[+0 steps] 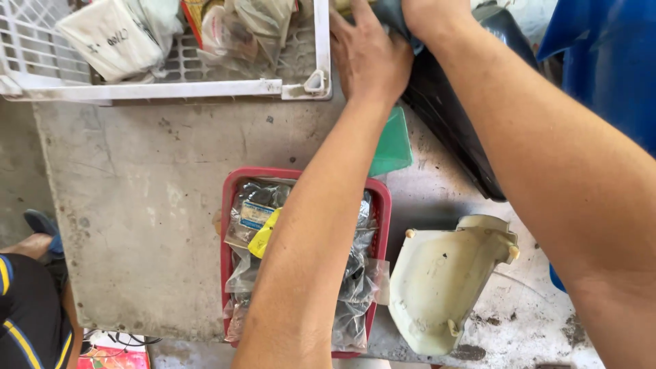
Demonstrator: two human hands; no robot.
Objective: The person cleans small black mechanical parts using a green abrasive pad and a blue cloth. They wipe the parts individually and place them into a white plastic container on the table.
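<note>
Hands are reaching together to the far edge of the bench (150, 205), both working at a black panel (451, 130) that lies slanting beside a white crate (205, 87). The left hand (367, 58) is lying flat, fingers spread and pressing down on the near end of that panel, gripping nothing that I can see. The right hand (427, 17) is mostly cut off by the top of the view, so I cannot tell whether its fingers are closed or open; a bit of grey-blue cloth (391, 15) is showing just beside it. To my eye this is a steadying or wiping step, and any next move would call for a firm hold on the panel's end. Under the left forearm a red basket (232, 205) is sitting with clear plastic bags (249, 205) of dark small parts, one bearing a pale blue rectangular label, another a yellow tag (264, 234). A green sheet (393, 147) is lying just beyond it, and a cream-coloured cover (444, 280) is resting to its right. In the crate, white wrapped packages (109, 37) are lying with handwriting on them.
</note>
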